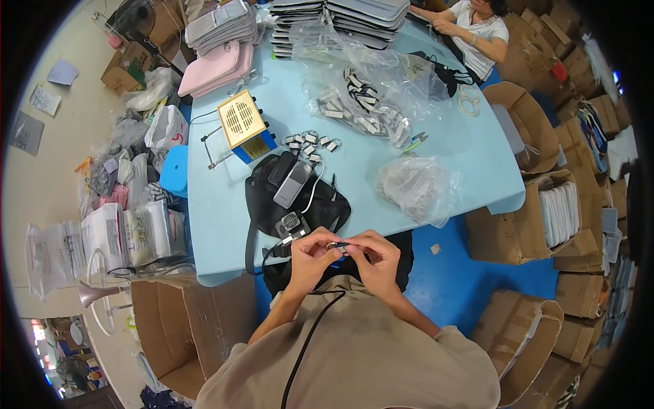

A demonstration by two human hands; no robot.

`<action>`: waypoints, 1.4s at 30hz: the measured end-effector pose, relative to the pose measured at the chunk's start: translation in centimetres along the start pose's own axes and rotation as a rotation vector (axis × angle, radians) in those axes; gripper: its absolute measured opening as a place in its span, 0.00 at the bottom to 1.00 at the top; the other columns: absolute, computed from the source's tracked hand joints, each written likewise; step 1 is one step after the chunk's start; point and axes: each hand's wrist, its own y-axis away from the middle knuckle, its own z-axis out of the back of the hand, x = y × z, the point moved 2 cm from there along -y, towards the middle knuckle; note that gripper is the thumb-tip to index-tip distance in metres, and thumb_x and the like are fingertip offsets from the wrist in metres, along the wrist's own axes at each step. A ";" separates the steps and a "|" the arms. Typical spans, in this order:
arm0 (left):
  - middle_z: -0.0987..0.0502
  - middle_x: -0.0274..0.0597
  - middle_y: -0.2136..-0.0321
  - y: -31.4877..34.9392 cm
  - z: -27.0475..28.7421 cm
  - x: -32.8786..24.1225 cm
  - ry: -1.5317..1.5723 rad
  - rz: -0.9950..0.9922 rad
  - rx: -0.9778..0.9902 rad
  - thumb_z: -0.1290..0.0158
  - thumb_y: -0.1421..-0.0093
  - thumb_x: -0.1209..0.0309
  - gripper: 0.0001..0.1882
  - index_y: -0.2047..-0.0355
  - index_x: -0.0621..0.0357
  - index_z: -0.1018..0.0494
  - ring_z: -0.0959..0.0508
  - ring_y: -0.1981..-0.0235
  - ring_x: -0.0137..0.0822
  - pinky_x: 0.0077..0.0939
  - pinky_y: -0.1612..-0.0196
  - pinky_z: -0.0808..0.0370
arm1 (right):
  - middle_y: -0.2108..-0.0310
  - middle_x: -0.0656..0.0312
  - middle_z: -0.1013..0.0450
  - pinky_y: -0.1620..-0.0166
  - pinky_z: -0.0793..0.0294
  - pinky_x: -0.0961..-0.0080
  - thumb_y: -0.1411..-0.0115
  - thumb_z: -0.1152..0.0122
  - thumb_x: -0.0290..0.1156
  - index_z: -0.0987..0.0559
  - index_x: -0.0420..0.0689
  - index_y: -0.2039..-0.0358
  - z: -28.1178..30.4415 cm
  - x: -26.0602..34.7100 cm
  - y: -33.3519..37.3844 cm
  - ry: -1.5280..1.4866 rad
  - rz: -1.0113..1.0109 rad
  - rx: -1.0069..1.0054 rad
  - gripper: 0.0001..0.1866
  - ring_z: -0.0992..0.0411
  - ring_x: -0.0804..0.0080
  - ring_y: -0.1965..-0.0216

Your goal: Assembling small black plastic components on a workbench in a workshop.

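My left hand (310, 256) and my right hand (376, 258) meet in front of my body, just off the table's near edge. Between their pinched fingertips is a small dark piece (338, 245), too small to name and partly covered by the fingers. Close ahead, a black bag (262, 198) lies on the light blue table (218, 225). On the bag rest a grey rectangular device (293, 184) with a white cable and a small square device (290, 222). Beyond it lies a loose heap of small white-and-black pieces (310, 144).
A gold-and-blue metal box (244, 126) stands left. Clear plastic bags (415, 184) and green-handled cutters (415, 141) lie right. Pink cases (216, 69) and grey cases (368, 24) are stacked far. Cardboard boxes (194, 327) flank me. A person (480, 41) sits at the far right.
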 end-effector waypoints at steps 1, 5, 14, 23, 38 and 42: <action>0.22 0.41 0.62 0.0 -0.3 0.1 -0.016 0.018 -0.039 0.38 0.40 0.84 0.10 0.58 0.69 0.21 0.22 0.62 0.26 0.19 0.58 0.24 | 0.63 0.54 0.21 0.61 0.21 0.80 0.39 0.36 0.13 0.15 0.33 0.58 -0.1 0.0 0.0 0.001 0.000 -0.001 0.09 0.22 0.73 0.65; 0.22 0.40 0.59 0.4 -0.2 1.0 -0.111 0.019 -0.094 0.40 0.37 0.83 0.10 0.55 0.70 0.21 0.24 0.62 0.24 0.18 0.58 0.25 | 0.65 0.55 0.21 0.62 0.22 0.81 0.39 0.35 0.15 0.15 0.33 0.58 0.0 0.1 -0.1 0.136 0.009 -0.081 0.08 0.22 0.73 0.66; 0.22 0.42 0.57 0.5 -0.2 1.2 -0.267 -0.041 -0.181 0.41 0.35 0.82 0.09 0.55 0.71 0.23 0.23 0.58 0.26 0.19 0.53 0.26 | 0.67 0.54 0.18 0.62 0.21 0.81 0.41 0.32 0.16 0.15 0.33 0.59 -0.5 1.0 -0.6 0.401 0.137 -0.054 0.09 0.19 0.73 0.67; 0.20 0.38 0.57 0.6 0.6 0.7 -0.343 -0.059 -0.151 0.39 0.38 0.84 0.11 0.54 0.67 0.21 0.22 0.62 0.23 0.16 0.59 0.24 | 0.68 0.53 0.18 0.65 0.22 0.77 0.41 0.32 0.18 0.15 0.36 0.60 -1.0 1.0 -0.6 0.397 0.078 -0.080 0.08 0.20 0.70 0.70; 0.14 0.42 0.67 -7.8 19.9 -11.3 -0.744 -0.069 -0.351 0.35 0.39 0.74 0.10 0.59 0.68 0.17 0.16 0.66 0.27 0.21 0.61 0.20 | 0.64 0.54 0.21 0.63 0.20 0.77 0.39 0.35 0.17 0.18 0.34 0.60 -1.2 0.0 -1.5 0.408 0.090 0.025 0.06 0.21 0.68 0.66; 0.14 0.43 0.67 -13.2 33.6 -16.7 -0.907 -0.002 -0.519 0.32 0.42 0.72 0.17 0.56 0.72 0.18 0.16 0.67 0.28 0.18 0.63 0.20 | 0.64 0.55 0.21 0.63 0.20 0.78 0.38 0.36 0.18 0.18 0.34 0.61 -1.3 -1.0 -1.7 0.405 0.054 0.061 0.05 0.22 0.69 0.66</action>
